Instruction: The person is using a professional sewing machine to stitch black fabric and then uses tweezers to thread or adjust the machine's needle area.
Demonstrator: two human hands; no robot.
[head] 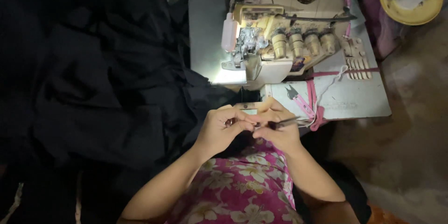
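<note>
My left hand and my right hand meet in front of my chest, fingertips touching just below the sewing machine. A thin dark metal tool, probably tweezers, is pinched in my right hand and points right. The fingers of my left hand are closed around something very small, perhaps a thread end, too fine to make out. A beige overlock sewing machine with several thread knobs stands on the white table, its work light on. Black fabric lies heaped to the left.
Pink-handled thread snips and a pink strap lie on the table right of my hands. A yellow round dish sits at the top right. I wear a pink floral garment. A brownish floor shows on the right.
</note>
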